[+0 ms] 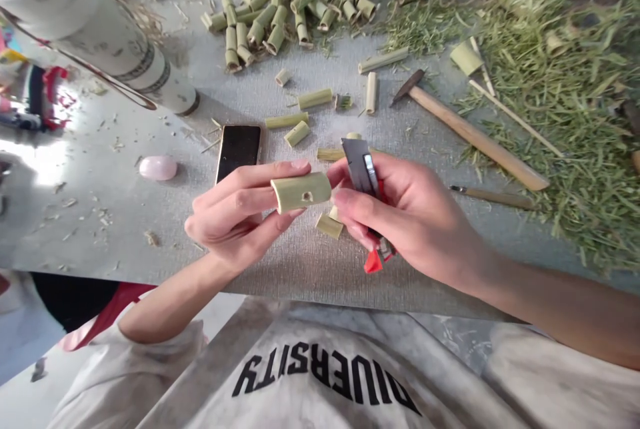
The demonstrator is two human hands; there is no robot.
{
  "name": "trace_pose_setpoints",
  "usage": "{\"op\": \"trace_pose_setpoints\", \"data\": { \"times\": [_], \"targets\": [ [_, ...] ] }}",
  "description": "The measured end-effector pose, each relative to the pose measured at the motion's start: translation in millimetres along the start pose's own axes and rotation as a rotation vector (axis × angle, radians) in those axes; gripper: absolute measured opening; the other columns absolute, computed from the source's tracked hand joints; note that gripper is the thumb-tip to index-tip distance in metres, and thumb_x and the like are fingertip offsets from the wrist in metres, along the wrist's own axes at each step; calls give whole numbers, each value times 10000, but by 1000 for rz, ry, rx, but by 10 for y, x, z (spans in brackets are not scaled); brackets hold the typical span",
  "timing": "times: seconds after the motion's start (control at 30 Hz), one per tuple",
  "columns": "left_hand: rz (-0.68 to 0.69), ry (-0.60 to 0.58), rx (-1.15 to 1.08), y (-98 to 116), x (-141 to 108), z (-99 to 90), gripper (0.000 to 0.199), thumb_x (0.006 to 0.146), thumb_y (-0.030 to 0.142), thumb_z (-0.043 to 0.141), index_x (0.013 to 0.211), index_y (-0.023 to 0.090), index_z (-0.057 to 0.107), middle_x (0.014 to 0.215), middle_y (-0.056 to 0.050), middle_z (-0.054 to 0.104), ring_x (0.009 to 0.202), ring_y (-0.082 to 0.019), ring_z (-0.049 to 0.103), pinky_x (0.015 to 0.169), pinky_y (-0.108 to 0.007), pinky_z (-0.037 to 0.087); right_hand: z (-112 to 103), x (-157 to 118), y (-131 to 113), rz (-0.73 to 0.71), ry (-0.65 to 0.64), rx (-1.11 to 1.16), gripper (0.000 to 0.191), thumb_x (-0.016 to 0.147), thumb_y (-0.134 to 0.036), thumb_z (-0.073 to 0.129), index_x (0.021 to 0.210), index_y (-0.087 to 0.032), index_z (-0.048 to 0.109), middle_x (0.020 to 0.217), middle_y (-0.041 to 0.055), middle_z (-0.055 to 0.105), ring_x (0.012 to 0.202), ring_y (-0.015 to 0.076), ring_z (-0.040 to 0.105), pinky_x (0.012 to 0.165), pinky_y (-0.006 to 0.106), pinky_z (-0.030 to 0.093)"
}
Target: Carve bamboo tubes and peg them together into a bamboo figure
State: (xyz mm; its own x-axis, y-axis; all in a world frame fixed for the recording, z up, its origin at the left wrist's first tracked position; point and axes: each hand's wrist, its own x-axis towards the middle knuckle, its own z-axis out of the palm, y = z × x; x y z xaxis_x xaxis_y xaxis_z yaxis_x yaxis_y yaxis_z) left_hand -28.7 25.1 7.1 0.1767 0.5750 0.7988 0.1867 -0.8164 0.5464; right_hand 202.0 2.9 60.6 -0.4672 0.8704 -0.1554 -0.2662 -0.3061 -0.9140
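Observation:
A short piece of split green bamboo [295,192] with a small hole in its wall is pinched by my left hand [240,209], fingers above and thumb below. My right hand [415,216] grips a box cutter [361,166], its wide blade out and pointing up and away from me; a red part shows at its lower end. The right fingertips come up to the bamboo's right end, and I cannot tell whether they touch it. Small cut bamboo pieces [329,226] lie on the table just below both hands.
A phone [240,146] and a pink oval object [158,168] lie left; a tall white bottle [150,69] stands behind them. To the right are a hammer [475,132], a slim chisel-like tool [493,197] and heaped green shavings [565,96]. Several bamboo sections [280,9] are piled at the back.

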Motion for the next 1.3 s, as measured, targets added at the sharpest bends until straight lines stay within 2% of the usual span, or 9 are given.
{"op": "trace_pose_setpoints", "data": {
  "times": [0.13, 0.2, 0.33, 0.4, 0.6, 0.73, 0.9, 1.07, 1.3],
  "targets": [
    [-43, -65, 37, 32, -5, 6, 318, 997, 176, 881, 1266, 344, 867, 1315, -2, 885, 1078, -200, 886, 861, -330, 750, 21, -17, 3, -58, 97, -84, 206, 989, -287, 901, 960, -200, 717, 646, -90, 566, 519, 67, 481, 470, 222, 412],
    [-111, -107, 23, 73, 8, 9, 325, 1004, 183, 868, 1276, 362, 878, 1301, -7, 882, 1085, -209, 877, 895, -345, 740, -2, -15, -14, -98, 117, -135, 202, 991, -303, 897, 940, -201, 730, 637, -88, 560, 514, 67, 476, 461, 231, 382],
    [-468, -167, -140, 197, 53, 15, 202, 1046, 323, 836, 1228, 358, 916, 1316, -56, 858, 1201, -282, 831, 1070, -441, 700, -65, 3, -2, -173, 144, -221, 274, 967, -328, 915, 859, -207, 694, 650, -77, 568, 532, 72, 487, 466, 240, 379],
    [-586, -190, -266, 237, 71, 28, 205, 1043, 386, 838, 1216, 321, 925, 1344, -89, 835, 1279, -319, 789, 1151, -485, 673, -83, 8, 18, -178, 174, -258, 299, 975, -358, 907, 844, -210, 683, 669, -66, 588, 546, 79, 496, 468, 246, 395],
    [-810, -142, -618, 220, 72, 74, 277, 1026, 503, 848, 1178, 289, 933, 1417, -119, 783, 1361, -350, 762, 1035, -448, 759, -89, 19, 50, -196, 237, -317, 266, 979, -399, 898, 897, -215, 725, 709, -45, 635, 585, 100, 530, 507, 263, 447],
    [-856, -163, -710, 230, 74, 56, 212, 1089, 418, 781, 1192, 308, 931, 1473, -105, 772, 1408, -312, 746, 1071, -406, 754, -110, 25, 71, -216, 201, -290, 210, 1000, -368, 877, 948, -214, 744, 726, -48, 656, 564, 99, 544, 487, 268, 455],
    [-885, -142, -710, 259, 78, 47, 202, 1112, 359, 754, 1180, 303, 936, 1419, -100, 787, 1344, -262, 774, 1039, -358, 763, -114, 30, 88, -217, 211, -332, 208, 1007, -350, 871, 941, -206, 737, 750, -41, 683, 598, 97, 570, 526, 262, 469],
    [-925, -96, -700, 263, 66, 61, 168, 1072, 379, 817, 1136, 290, 944, 1387, -105, 796, 1294, -256, 792, 1014, -354, 771, -111, 28, 96, -210, 205, -345, 220, 1006, -368, 877, 939, -212, 736, 754, -39, 694, 617, 102, 602, 547, 253, 502],
    [-931, -79, -696, 249, 68, 75, 161, 1042, 399, 857, 1109, 284, 948, 1349, -107, 818, 1233, -247, 813, 986, -359, 780, -115, 27, 90, -179, 190, -291, 194, 995, -360, 882, 957, -227, 746, 752, -50, 716, 551, 100, 607, 482, 253, 504]
  ]
}}
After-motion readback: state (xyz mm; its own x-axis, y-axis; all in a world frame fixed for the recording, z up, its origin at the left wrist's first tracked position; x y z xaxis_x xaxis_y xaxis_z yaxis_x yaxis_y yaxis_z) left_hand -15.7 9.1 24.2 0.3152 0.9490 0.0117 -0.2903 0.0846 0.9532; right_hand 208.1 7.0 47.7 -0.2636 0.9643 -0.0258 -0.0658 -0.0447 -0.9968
